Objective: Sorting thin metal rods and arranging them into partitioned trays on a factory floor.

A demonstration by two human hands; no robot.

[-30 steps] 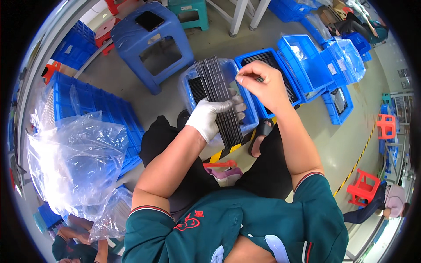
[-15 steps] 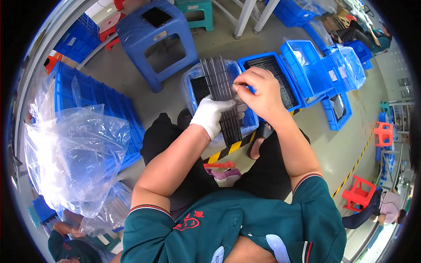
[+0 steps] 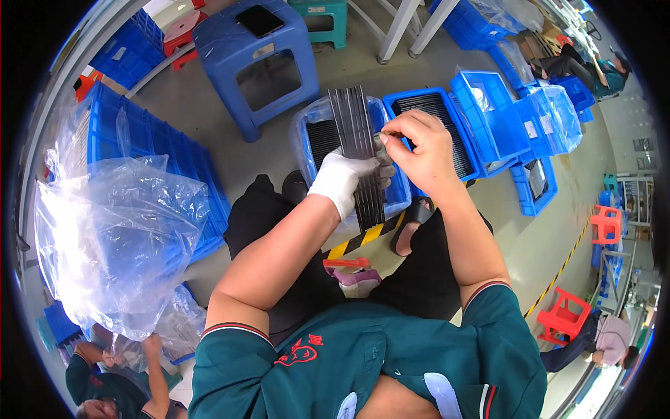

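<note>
My left hand (image 3: 340,180), in a white glove, is closed around a bundle of long thin black strips (image 3: 354,126). The strips stand tilted above a blue bin (image 3: 400,188) lined with clear plastic, where more dark strips lie. My bare right hand (image 3: 427,150) is at the bundle's right side, thumb and forefinger pinched together close to the strips' edge. Whatever is in the pinch is too small to make out. A second blue bin (image 3: 466,150), filled with rows of dark strips, stands just right of the first.
A blue stool (image 3: 230,52) with a phone (image 3: 259,21) on it stands ahead on the left. Stacked blue crates (image 3: 181,157) and clear plastic sheeting (image 3: 118,244) are at my left, with a person (image 3: 118,387) behind them. Empty blue bins (image 3: 492,126) and red stools (image 3: 564,318) are at the right.
The black strips have turned slightly and now show more edge-on. My right hand has shifted a little to the right and down. At lower left, the other person has raised an arm toward the plastic.
</note>
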